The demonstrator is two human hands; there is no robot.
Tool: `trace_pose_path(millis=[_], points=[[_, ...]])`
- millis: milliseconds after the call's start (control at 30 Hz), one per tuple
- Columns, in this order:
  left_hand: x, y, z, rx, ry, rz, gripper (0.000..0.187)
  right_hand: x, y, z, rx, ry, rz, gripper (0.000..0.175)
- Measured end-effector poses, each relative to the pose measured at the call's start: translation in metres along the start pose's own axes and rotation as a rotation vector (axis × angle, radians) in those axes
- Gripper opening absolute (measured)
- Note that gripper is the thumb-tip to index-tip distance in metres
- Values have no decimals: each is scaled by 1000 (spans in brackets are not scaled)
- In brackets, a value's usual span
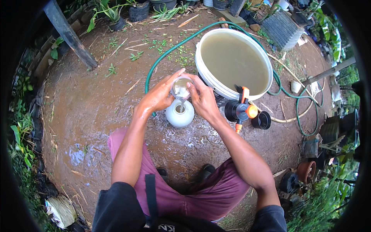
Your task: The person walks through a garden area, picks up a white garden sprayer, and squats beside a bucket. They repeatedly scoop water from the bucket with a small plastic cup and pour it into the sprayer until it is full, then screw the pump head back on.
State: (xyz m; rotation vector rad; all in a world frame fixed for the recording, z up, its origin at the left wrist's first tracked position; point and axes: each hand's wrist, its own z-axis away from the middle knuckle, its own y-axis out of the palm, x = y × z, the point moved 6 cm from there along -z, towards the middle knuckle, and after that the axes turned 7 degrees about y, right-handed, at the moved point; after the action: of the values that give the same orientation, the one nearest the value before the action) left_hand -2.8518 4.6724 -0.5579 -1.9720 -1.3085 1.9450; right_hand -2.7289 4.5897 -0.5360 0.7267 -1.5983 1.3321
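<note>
Both hands hold a clear plastic cup (180,84), tilted over the mouth of a round white bottle (180,119) that stands on the wet soil. My left hand (158,94) grips the cup's left side, and my right hand (205,98) its right side, the thumb at the rim. Cloudy water runs from the cup in a thin stream (182,106) into the bottle's neck. To the right, a pump sprayer head (242,111) with orange and black parts lies apart from the bottle. A small black cup (261,120) is beside it.
A large white bucket (199,63) of murky water stands just beyond my right hand. Around it curls a green hose (162,56). A wooden post (71,34) rises at left. Potted plants (139,12) line the back; a terracotta pot (306,171) sits at right.
</note>
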Motion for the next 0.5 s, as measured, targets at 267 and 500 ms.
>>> trace_pose_path(millis=[267,500], points=[[-3,-7,-1,-75,-41,-45,91,7,1,-3,-23,-30,-14,29],[-10,-12,-2,-157,29,-80,82,15,-1,-3,-112,-121,23,27]])
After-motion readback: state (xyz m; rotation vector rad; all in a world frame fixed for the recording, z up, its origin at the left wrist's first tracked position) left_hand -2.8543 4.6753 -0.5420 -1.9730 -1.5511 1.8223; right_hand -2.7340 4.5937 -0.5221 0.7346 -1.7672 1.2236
